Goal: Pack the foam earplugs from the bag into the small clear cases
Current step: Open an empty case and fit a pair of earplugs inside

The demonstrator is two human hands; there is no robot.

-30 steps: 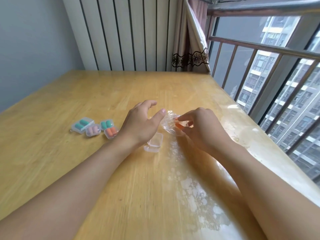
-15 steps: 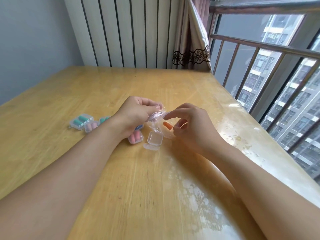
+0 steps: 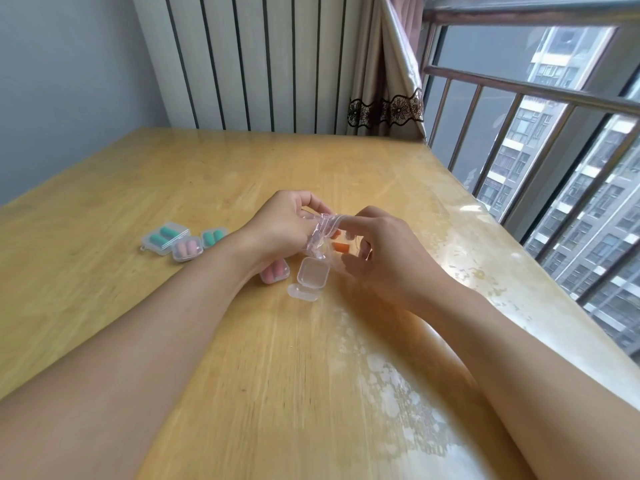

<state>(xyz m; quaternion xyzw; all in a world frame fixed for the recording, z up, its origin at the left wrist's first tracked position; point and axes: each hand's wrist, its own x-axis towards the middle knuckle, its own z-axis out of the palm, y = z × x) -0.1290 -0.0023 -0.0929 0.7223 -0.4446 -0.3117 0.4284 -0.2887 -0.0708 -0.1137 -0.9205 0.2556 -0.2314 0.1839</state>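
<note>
Wooden table [image 3: 214, 188]: both hands, left hand [image 3: 280, 226] and right hand [image 3: 384, 251], are pinching clear bag [image 3: 320, 233] holding orange earplug [image 3: 340, 247]; open empty case [image 3: 311, 273] is sitting beneath.

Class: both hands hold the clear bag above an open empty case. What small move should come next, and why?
Probably draw the orange earplug out of the bag with the right hand and drop it into the open case, which sits empty just below.
</note>
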